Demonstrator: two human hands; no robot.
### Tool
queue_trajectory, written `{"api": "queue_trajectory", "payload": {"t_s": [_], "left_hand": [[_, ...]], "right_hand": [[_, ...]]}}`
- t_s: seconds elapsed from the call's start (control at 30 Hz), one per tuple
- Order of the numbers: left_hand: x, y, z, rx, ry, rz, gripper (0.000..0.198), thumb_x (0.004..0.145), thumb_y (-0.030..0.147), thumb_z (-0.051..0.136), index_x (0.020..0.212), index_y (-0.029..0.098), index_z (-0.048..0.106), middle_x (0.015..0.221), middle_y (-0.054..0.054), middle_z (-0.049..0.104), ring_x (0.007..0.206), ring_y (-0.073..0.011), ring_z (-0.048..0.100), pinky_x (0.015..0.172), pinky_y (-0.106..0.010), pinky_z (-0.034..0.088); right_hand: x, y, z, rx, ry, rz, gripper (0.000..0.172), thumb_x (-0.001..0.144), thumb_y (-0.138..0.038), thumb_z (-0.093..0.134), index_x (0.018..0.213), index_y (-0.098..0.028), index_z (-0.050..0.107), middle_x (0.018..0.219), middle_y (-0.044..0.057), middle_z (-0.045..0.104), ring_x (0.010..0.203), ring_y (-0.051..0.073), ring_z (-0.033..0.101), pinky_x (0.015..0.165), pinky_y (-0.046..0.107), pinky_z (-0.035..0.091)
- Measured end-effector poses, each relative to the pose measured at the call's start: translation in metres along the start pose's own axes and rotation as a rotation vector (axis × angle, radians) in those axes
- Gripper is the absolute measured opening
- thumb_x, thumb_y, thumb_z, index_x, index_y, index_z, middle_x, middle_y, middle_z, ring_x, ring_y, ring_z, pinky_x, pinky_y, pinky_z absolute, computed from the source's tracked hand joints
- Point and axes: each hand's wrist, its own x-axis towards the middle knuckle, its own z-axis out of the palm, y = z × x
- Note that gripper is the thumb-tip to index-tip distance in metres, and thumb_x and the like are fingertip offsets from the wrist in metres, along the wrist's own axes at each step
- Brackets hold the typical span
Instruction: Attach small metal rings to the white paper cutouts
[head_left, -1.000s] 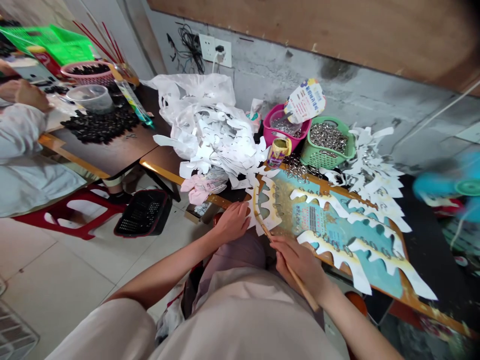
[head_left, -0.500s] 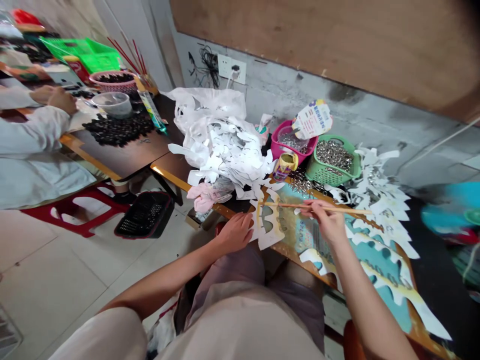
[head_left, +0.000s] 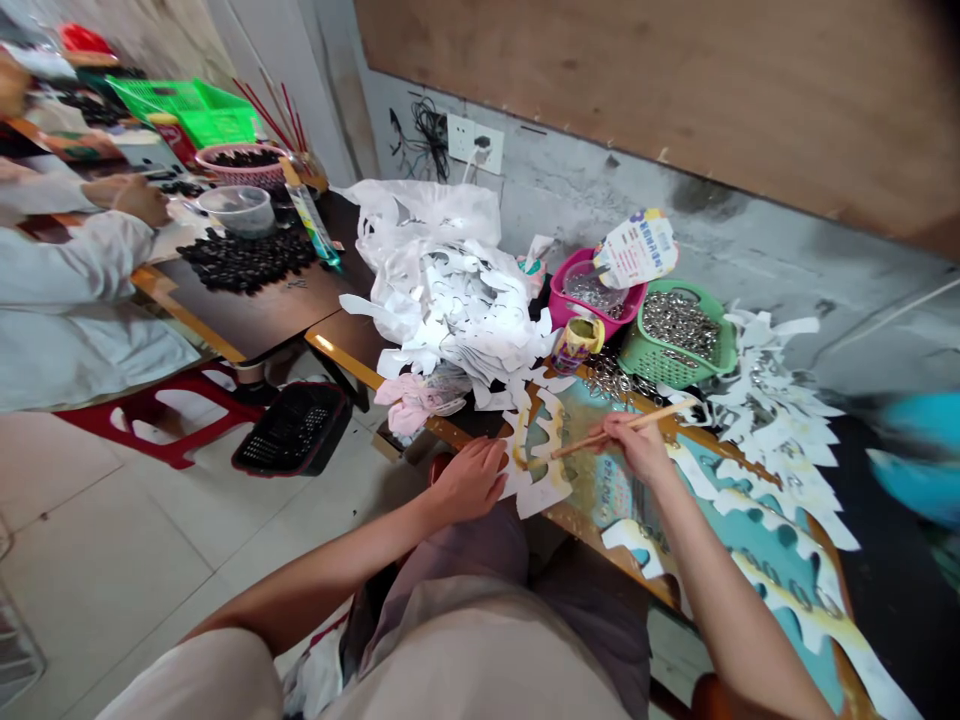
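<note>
My right hand [head_left: 634, 447] is closed around a thin wooden stick [head_left: 585, 443], whose lower end touches a white cut-out paper piece [head_left: 545, 492]. Whether that end has bristles is too small to tell. Yellowish smears run along the paper's scalloped edges. At the paper's left edge, my left hand [head_left: 472, 482] has its fingers curled together and pressed on it; the thumb is hidden. Right of my right hand lie more cut-out paper strips [head_left: 776, 520] with yellow smears and small metal rings, on a teal surface [head_left: 780, 545].
Behind my hands stand a heap of white paper cut-outs [head_left: 480, 310], a small tin [head_left: 576, 345], a pink basket [head_left: 559, 300] and a green basket [head_left: 671, 368] of metal pieces. At left, a co-worker's hands [head_left: 139, 195] are near a pile of black pieces [head_left: 244, 262].
The stick's tip has moved down along the paper piece toward me, and my right hand has shifted slightly down with it. My left hand stays at the paper's edge. The view has turned slightly.
</note>
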Motion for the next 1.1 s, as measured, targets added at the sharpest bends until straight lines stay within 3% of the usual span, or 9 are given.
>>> {"api": "queue_trajectory", "payload": {"t_s": [0.13, 0.27, 0.4, 0.53, 0.67, 0.73, 0.8, 0.9, 1.1], "left_hand": [[0.000, 0.000, -0.001, 0.004, 0.001, 0.004, 0.043, 0.088, 0.022, 0.049, 0.128, 0.009, 0.040, 0.118, -0.020, 0.062, 0.111, -0.0307, 0.060, 0.102, -0.050, 0.046], [-0.001, -0.001, -0.001, -0.003, 0.002, 0.000, 0.043, 0.088, 0.021, 0.049, 0.129, 0.010, 0.040, 0.121, -0.020, 0.060, 0.113, -0.0309, 0.059, 0.103, -0.050, 0.045], [-0.001, 0.000, 0.000, -0.008, -0.006, 0.001, 0.043, 0.088, 0.021, 0.049, 0.128, 0.010, 0.040, 0.123, -0.020, 0.060, 0.115, -0.0304, 0.059, 0.105, -0.050, 0.044], [0.000, 0.001, -0.002, -0.011, -0.012, 0.005, 0.042, 0.088, 0.021, 0.049, 0.128, 0.011, 0.041, 0.125, -0.019, 0.059, 0.116, -0.0301, 0.058, 0.107, -0.050, 0.042], [0.001, 0.001, -0.011, -0.039, -0.049, 0.046, 0.043, 0.087, 0.038, 0.056, 0.120, 0.014, 0.046, 0.127, -0.020, 0.058, 0.119, -0.0323, 0.057, 0.108, -0.051, 0.041], [0.001, 0.000, -0.017, -0.046, -0.080, 0.066, 0.044, 0.085, 0.046, 0.059, 0.114, 0.015, 0.048, 0.125, -0.020, 0.058, 0.120, -0.0329, 0.056, 0.107, -0.051, 0.041], [0.001, 0.000, -0.020, -0.036, -0.104, 0.085, 0.041, 0.085, 0.047, 0.058, 0.112, 0.017, 0.050, 0.126, -0.019, 0.059, 0.122, -0.0324, 0.054, 0.108, -0.051, 0.040], [0.000, 0.000, -0.021, 0.013, -0.119, 0.116, 0.045, 0.085, 0.049, 0.058, 0.115, 0.016, 0.051, 0.130, -0.021, 0.056, 0.127, -0.0338, 0.050, 0.109, -0.054, 0.037], [-0.002, 0.000, -0.017, 0.076, -0.125, 0.126, 0.029, 0.081, 0.035, 0.059, 0.105, 0.018, 0.058, 0.132, -0.019, 0.055, 0.129, -0.0329, 0.049, 0.108, -0.052, 0.038]], "right_hand": [[0.007, -0.006, 0.002, 0.022, 0.043, -0.023, 0.016, 0.070, -0.036, 0.071, 0.066, -0.020, 0.075, 0.065, 0.005, 0.073, 0.051, 0.018, 0.067, 0.049, 0.029, 0.057], [0.010, -0.010, 0.005, -0.011, -0.069, 0.066, 0.018, 0.067, -0.035, 0.072, 0.061, -0.018, 0.073, 0.058, 0.005, 0.071, 0.045, 0.017, 0.064, 0.044, 0.027, 0.054], [0.010, -0.010, 0.006, 0.053, -0.008, 0.024, 0.017, 0.068, -0.035, 0.071, 0.065, -0.019, 0.075, 0.062, 0.005, 0.072, 0.049, 0.017, 0.066, 0.047, 0.025, 0.055], [0.010, -0.008, 0.006, 0.003, -0.104, 0.076, 0.018, 0.067, -0.035, 0.072, 0.061, -0.018, 0.073, 0.057, 0.005, 0.070, 0.045, 0.017, 0.063, 0.044, 0.026, 0.053], [0.010, -0.006, 0.006, 0.031, -0.044, 0.036, 0.019, 0.069, -0.037, 0.070, 0.065, -0.019, 0.074, 0.061, 0.005, 0.072, 0.049, 0.017, 0.065, 0.046, 0.026, 0.054], [0.010, -0.006, 0.005, 0.004, -0.083, 0.050, 0.020, 0.070, -0.038, 0.071, 0.067, -0.018, 0.074, 0.063, 0.006, 0.072, 0.052, 0.018, 0.066, 0.050, 0.027, 0.056], [0.009, -0.007, 0.002, -0.029, -0.108, 0.063, 0.020, 0.070, -0.036, 0.071, 0.063, -0.018, 0.073, 0.060, 0.006, 0.071, 0.048, 0.017, 0.064, 0.047, 0.027, 0.054], [0.006, -0.008, -0.002, -0.005, -0.031, 0.001, 0.018, 0.068, -0.035, 0.072, 0.062, -0.018, 0.074, 0.058, 0.005, 0.070, 0.044, 0.017, 0.062, 0.042, 0.026, 0.052], [-0.001, -0.010, -0.003, -0.033, -0.096, 0.031, 0.021, 0.069, -0.038, 0.073, 0.065, -0.018, 0.075, 0.061, 0.006, 0.071, 0.047, 0.018, 0.064, 0.046, 0.029, 0.054]]}}
